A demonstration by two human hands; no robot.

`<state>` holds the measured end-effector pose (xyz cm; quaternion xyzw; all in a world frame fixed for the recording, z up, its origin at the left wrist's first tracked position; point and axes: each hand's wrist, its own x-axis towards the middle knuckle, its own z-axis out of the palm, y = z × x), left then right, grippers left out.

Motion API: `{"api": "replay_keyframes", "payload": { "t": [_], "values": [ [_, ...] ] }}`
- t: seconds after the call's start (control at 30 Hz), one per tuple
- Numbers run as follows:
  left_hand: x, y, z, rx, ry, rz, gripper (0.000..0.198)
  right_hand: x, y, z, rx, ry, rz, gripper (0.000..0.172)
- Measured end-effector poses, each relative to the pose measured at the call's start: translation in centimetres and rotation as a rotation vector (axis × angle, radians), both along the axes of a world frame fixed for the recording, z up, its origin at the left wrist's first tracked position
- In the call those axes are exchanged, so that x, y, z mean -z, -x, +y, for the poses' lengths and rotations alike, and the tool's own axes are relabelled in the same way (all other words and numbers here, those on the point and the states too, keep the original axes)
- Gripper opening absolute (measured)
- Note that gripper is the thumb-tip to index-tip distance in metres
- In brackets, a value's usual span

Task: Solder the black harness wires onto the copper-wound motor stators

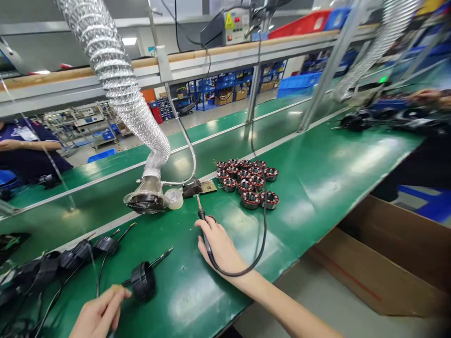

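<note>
My right hand (221, 244) is closed around a soldering iron (201, 215), its tip pointing away toward a dark block on a small stand (193, 188). The iron's black cord loops over my wrist. At the lower left, my left hand (102, 310) pinches a black cable (126, 282). That cable runs through a round black plastic housing (143, 281), and its stripped end with thin coloured wires (171, 250) sticks out beyond. Several motor stators with copper windings (246, 180) stand grouped on the green bench past my right hand.
A foil exhaust duct (123, 89) comes down to a hood (146, 195) beside a small round tub (174, 199). More black housings with cables (70, 259) lie at left. A cardboard box (384, 272) stands below the bench's right edge. Other people work at both sides.
</note>
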<state>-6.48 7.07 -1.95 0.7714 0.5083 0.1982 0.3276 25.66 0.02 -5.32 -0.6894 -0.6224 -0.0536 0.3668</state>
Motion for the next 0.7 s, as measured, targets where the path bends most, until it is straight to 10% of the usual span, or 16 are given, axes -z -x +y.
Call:
{"api": "replay_keyframes", "payload": {
  "t": [0.17, 0.47, 0.7],
  "values": [
    [-2.8, -3.2, 3.1, 0.065, -0.094, -0.012, 0.05, -0.1, 3.7, -1.8, -0.215, -0.063, 0.287, 0.035],
    [-1.1, -5.4, 4.3, 0.43, 0.296, 0.139, 0.048, 2.7, 0.5, -0.7, -0.386, 0.03, 0.598, 0.038],
    [-1.1, -9.5, 4.3, 0.394, 0.16, 0.027, 0.039, 2.4, 1.5, -0.6, -0.4, 0.025, 0.567, 0.035]
  ]
}}
